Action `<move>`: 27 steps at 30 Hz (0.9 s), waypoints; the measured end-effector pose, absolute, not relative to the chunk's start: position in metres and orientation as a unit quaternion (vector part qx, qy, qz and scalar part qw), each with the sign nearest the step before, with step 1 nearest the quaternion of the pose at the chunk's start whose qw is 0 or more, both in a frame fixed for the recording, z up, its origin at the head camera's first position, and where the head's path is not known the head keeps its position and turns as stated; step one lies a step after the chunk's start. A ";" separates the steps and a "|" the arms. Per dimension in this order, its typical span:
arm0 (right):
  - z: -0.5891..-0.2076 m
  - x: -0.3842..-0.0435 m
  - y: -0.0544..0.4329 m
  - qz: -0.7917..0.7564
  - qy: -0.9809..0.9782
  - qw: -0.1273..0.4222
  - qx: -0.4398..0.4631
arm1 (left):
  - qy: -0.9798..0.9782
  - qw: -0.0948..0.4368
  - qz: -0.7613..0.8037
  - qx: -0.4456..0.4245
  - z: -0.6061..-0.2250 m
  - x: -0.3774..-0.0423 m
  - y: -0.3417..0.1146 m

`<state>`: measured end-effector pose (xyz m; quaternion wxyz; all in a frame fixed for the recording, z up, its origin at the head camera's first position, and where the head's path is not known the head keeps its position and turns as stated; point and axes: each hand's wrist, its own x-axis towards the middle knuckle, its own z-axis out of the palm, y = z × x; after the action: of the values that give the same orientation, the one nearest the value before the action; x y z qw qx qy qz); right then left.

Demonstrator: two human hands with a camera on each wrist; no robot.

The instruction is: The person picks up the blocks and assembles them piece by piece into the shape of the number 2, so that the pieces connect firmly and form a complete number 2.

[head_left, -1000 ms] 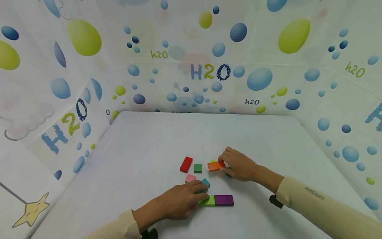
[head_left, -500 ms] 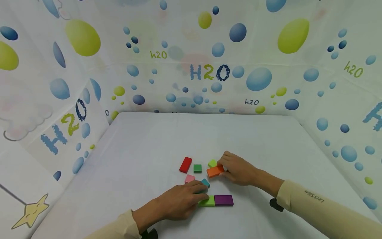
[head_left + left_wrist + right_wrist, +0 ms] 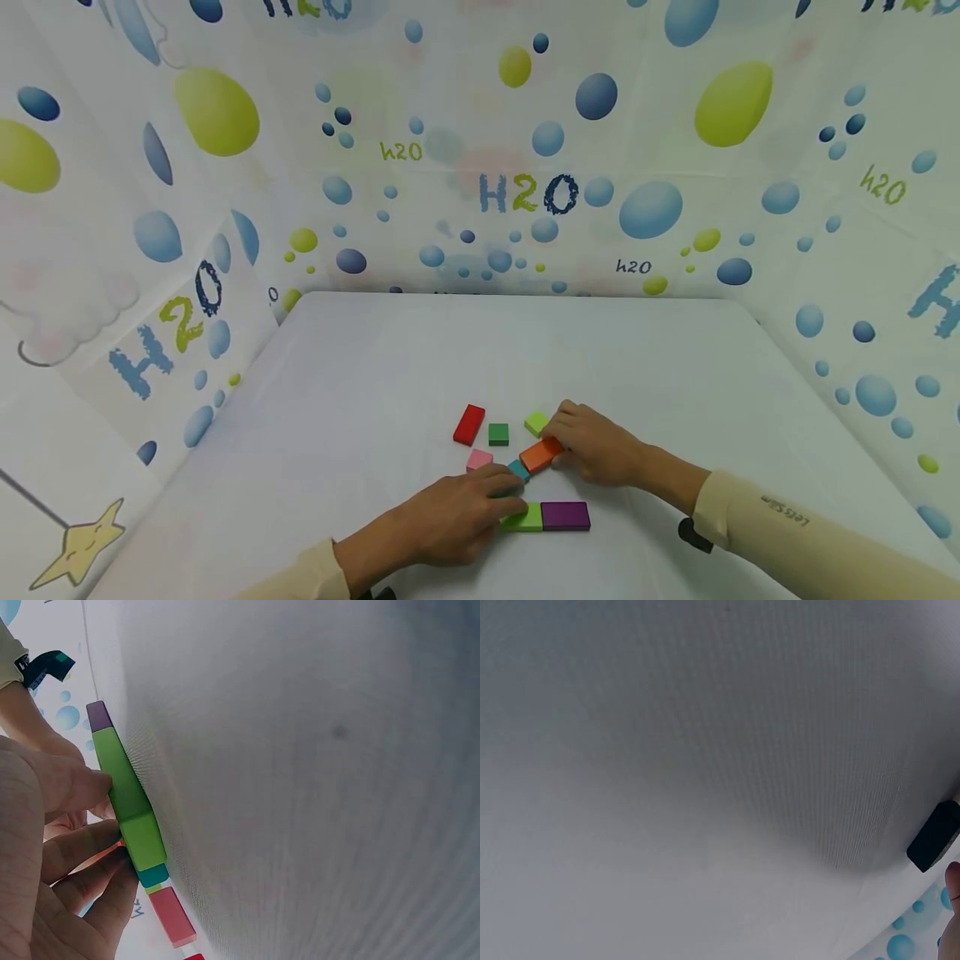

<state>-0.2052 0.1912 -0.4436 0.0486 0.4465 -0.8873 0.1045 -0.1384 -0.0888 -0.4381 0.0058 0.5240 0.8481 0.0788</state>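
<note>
My right hand pinches an orange block by its right end, its left end meeting a teal block. My left hand curls over the left end of a light green block, partly hiding it; in the left wrist view the thumb and fingertips lie at the light green block. A purple block lies end to end with it on the right. Beyond the hands are a pink block, a red one, a green one and a smaller lime one.
In the right wrist view a dark block lies by the right hand's fingertip. White cloth covers the table. A curtain printed with bubbles stands behind and at both sides.
My right hand has brought the orange block toward me, from beside the lime block down to the teal block, and tilted it. The left hand stays in place. The head view has shifted slightly.
</note>
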 end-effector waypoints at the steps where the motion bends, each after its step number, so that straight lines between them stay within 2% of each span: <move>1: -0.444 -0.205 0.191 0.102 -0.886 0.053 0.449 | 0.847 0.002 0.078 0.525 -0.438 -0.138 -0.089; 27: -0.447 -0.208 0.193 0.069 -0.883 0.052 0.462 | 0.847 -0.010 0.076 0.526 -0.441 -0.138 -0.089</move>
<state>-0.2077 0.1931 -0.4465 0.0518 0.4622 -0.8825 0.0695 -0.1385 -0.0892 -0.4408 -0.0099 0.5264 0.8468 0.0758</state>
